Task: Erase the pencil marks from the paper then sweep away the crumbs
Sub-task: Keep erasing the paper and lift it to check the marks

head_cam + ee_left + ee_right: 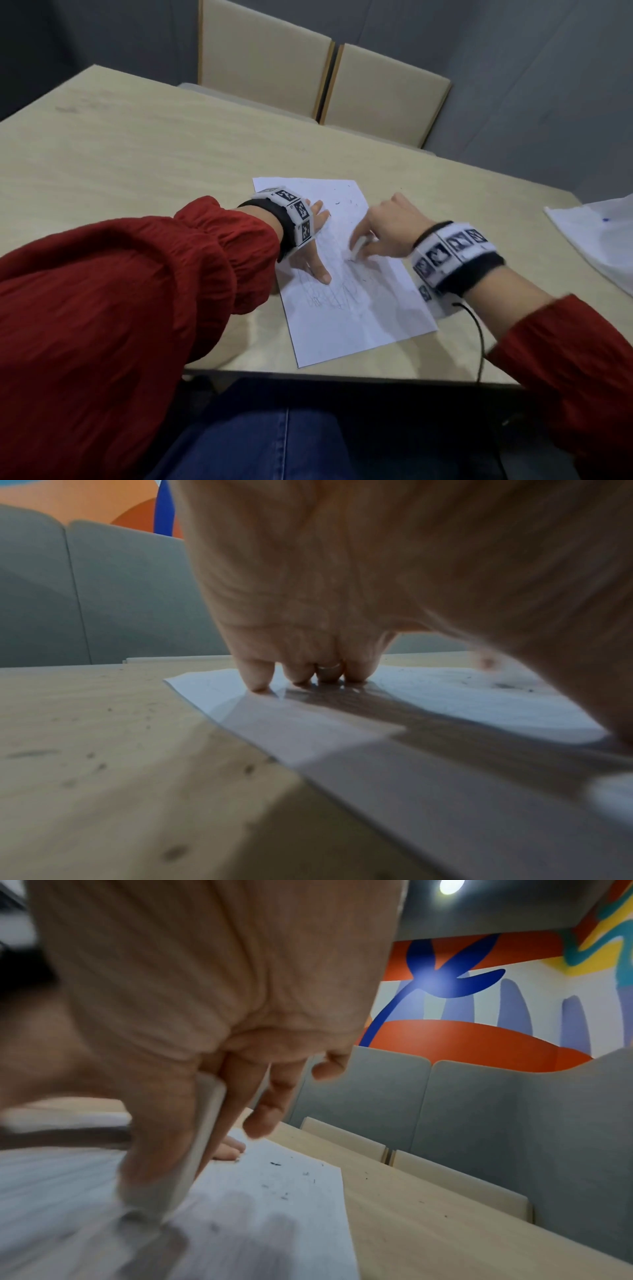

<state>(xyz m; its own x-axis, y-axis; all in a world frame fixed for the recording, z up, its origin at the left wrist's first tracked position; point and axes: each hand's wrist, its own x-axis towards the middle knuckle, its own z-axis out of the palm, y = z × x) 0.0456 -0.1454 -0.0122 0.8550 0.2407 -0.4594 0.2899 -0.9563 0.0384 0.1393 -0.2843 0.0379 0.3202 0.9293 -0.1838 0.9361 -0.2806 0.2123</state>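
meanwhile the left hand (pixel 310 251) lies flat, fingers spread, pinning the paper (pixel 346 274) near the table (pixel 137 164) edge, while the right hand (pixel 383 228) pinches the eraser (pixel 358 247) on the marks (blurred). a hard stroke could crease the sheet or scatter crumbs (pixel 276 1164).

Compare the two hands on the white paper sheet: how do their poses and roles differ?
The left hand presses straight fingers on the white paper sheet and holds nothing; the right hand pinches a white eraser, its tip on the sheet. Both wear marker-patterned wristbands.
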